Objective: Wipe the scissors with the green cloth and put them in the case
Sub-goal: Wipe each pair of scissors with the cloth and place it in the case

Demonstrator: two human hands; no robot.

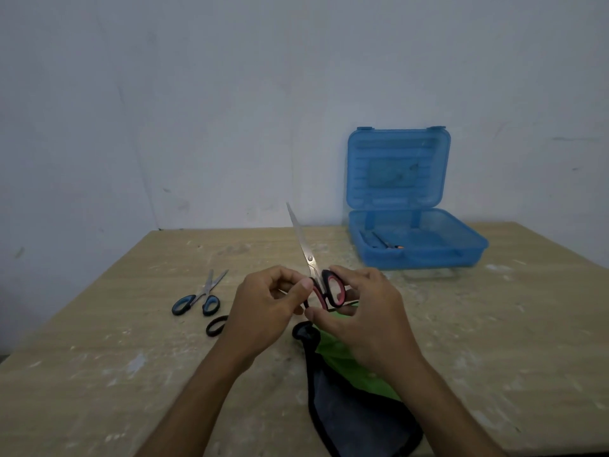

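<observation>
Both hands hold the red-handled scissors [316,275] above the table [115,341]. The left hand [263,308] pinches near the pivot. The right hand [365,311] curls around the handle loops. The closed blades point up and away from the grip. The scissors appear stiff and light, with smooth, slippery steel blades and sharp tips; take hold at the handles. The green cloth [339,354] lies directly below the grip. The open case [415,239] stands beyond it, to the right.

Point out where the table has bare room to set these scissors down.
Bare wood lies left of the blue-handled scissors and right of the green cloth, before the open blue plastic case. It is crowded around both hands.
</observation>
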